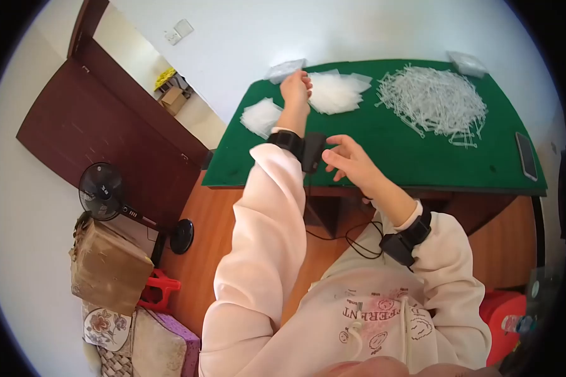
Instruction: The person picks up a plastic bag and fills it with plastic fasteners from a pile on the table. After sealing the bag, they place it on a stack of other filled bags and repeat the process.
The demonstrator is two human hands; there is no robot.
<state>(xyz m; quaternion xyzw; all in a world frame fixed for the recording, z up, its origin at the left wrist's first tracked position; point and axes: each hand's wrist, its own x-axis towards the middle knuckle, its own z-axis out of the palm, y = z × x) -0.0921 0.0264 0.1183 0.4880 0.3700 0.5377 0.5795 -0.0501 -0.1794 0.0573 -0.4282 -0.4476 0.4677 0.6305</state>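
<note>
Bags are placed, perhaps for reach, beside the left hand, its hold unclear; the right hand is left loosely open.

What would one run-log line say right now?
left hand: by clear packet, grip unclear | right hand: fingers parted, beside black wrist device | green table: large white pile, small white pile, clear plastic heap, phone
</note>
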